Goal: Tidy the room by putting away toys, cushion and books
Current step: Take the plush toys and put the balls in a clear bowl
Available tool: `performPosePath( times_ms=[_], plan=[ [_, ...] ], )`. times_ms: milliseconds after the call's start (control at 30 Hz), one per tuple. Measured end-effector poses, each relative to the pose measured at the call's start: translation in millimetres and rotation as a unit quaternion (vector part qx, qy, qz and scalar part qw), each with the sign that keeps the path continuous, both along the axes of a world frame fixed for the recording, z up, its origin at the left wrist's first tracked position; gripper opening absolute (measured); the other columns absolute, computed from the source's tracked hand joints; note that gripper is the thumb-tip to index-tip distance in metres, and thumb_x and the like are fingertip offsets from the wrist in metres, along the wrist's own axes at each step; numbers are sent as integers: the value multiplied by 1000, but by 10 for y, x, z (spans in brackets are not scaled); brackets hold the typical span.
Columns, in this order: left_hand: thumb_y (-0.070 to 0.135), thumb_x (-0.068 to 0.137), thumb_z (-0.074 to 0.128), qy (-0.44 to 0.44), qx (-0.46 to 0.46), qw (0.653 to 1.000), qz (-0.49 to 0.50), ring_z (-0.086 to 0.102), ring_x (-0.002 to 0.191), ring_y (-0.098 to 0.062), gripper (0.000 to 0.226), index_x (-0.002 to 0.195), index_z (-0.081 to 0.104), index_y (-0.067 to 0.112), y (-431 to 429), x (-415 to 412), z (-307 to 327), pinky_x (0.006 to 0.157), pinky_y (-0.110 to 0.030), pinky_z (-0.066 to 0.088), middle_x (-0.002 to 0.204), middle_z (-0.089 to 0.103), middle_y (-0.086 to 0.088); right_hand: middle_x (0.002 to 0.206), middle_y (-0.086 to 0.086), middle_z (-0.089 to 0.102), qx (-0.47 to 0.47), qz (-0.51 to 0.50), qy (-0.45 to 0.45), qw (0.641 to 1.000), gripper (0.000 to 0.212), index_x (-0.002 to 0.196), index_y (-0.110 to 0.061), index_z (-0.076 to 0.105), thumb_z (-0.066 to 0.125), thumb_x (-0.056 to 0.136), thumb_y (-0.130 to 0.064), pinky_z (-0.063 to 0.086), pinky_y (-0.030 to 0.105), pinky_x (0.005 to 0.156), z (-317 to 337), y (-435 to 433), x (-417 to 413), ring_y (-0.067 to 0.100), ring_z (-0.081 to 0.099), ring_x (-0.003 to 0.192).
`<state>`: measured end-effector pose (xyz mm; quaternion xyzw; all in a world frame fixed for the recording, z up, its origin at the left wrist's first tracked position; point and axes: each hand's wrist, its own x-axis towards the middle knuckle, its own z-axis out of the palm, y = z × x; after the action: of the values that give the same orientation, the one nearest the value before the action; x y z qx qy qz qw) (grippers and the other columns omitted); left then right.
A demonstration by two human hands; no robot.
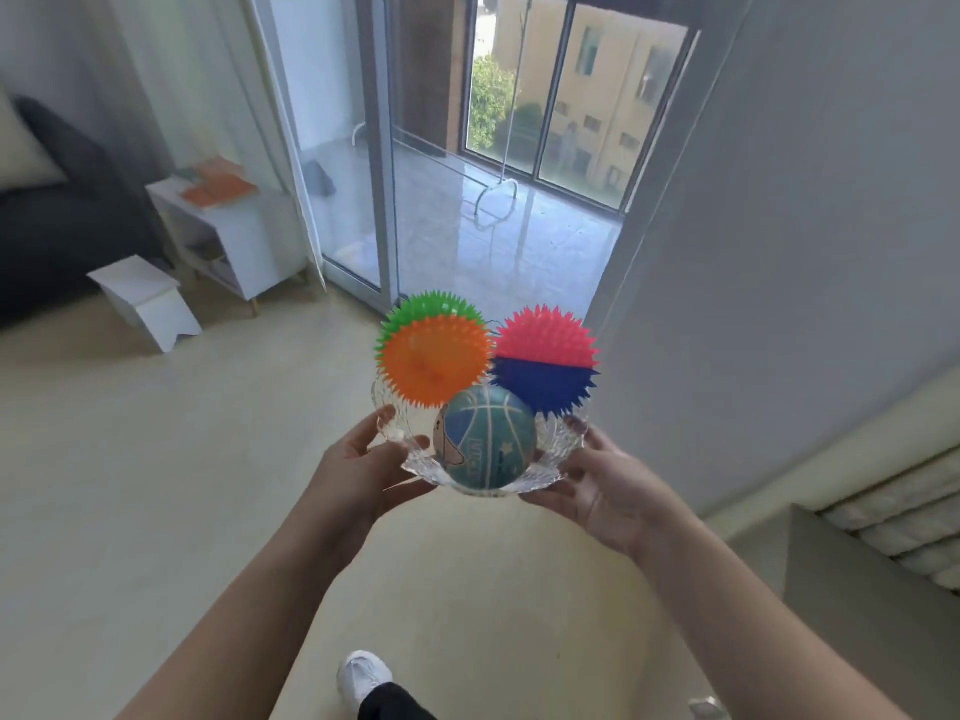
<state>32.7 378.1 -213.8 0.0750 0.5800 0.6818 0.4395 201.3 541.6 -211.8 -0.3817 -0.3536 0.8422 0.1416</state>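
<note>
Domestic living room. Evidence: dark sofa beside a white side table carrying books. Sliding glass door opens onto a tiled balcony.

A sliding glass door stands open onto a tiled balcony, bright with daylight; beyond it a dark-framed window shows a yellow building and green trees. Left of the door hangs a white curtain, and further left stands a white bedside cabinet with orange books on top. Beside the cabinet are a small white stool and a dark grey sofa. Right of the door rises a plain white wall. The floor is pale beige.
</note>
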Motion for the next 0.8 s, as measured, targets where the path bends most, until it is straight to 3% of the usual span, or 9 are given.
performPosePath(
  times_ms=[200, 300, 533, 800],
  plan=[
    [-6, 94, 44, -2, -20, 999, 49, 70, 72, -26, 47, 135, 46, 18, -108, -1201, 98, 68, -36, 60, 95, 73, -14, 104, 25, 68, -18, 23, -10, 1000, 64, 139, -23, 42, 34, 90, 18, 60, 44, 55, 25, -40, -1351, 36, 71, 68],
    [-7, 93, 45, 1, -11, 997, 72, 70, 72, -26, 46, 130, 48, 20, -171, -1810, 205, 62, -32, 60, 96, 73, -15, 100, 25, 68, -17, 44, -6, 999, 66, 138, -23, 40, 33, 88, 19, 60, 46, 57, 143, -65, -2014, 36, 70, 66],
    [-10, 91, 44, -5, 7, 995, 98, 71, 75, -27, 43, 116, 61, 20, -489, -2948, 201, 63, -33, 59, 93, 74, -12, 122, 30, 59, 2, 56, -18, 998, 68, 136, -31, 38, 36, 89, 18, 61, 48, 62, 329, -389, -3198, 36, 70, 67],
    [-11, 89, 47, -1, 9, 997, 74, 71, 80, -29, 45, 125, 59, 13, -1254, -4480, 105, 63, -32, 59, 99, 73, -16, 126, 33, 56, 10, 23, -15, 1000, 72, 144, -27, 35, 36, 88, 19, 60, 46, 58, 264, -1253, -4633, 36, 70, 67]
  ],
)
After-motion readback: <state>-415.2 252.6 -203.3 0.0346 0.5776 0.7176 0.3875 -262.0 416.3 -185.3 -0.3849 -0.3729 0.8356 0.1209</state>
